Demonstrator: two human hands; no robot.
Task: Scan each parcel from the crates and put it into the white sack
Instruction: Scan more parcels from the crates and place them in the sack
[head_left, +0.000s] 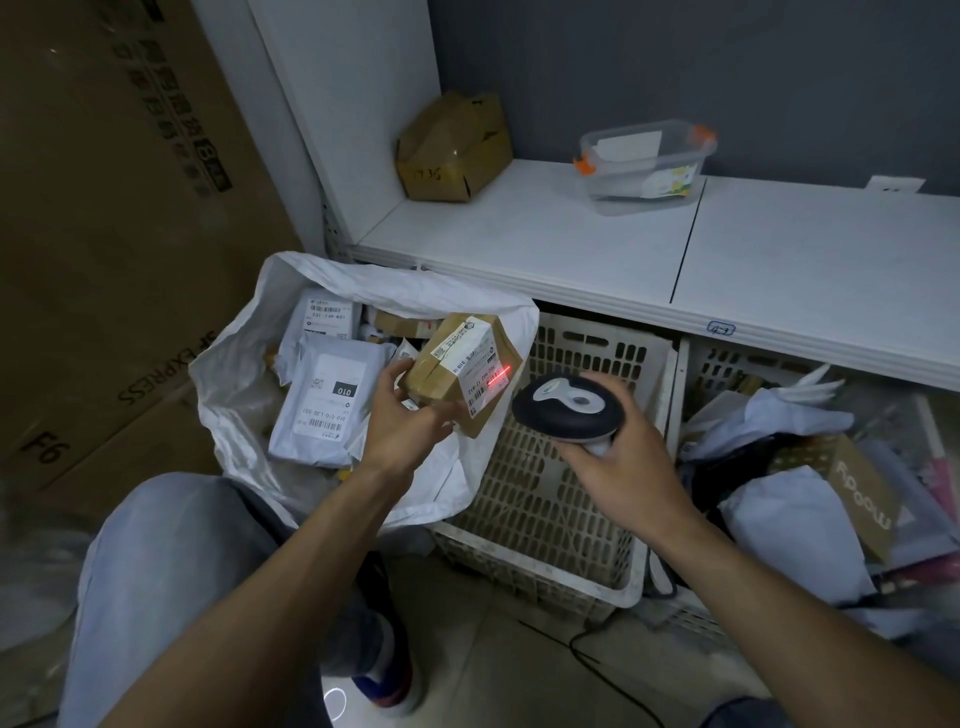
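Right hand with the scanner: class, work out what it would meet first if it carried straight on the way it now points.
Probably the brown parcel the left hand holds over the white sack: the red line from the scanner lies on its label. Depth is uncertain from one view.

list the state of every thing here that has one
cardboard parcel, held in the left hand, red scan line on its label
scanner, gripped in the right hand, beam on
white sack, open, parcels inside
middle crate, no parcels visible
right crate, holds parcels
shelf box, closed, dented
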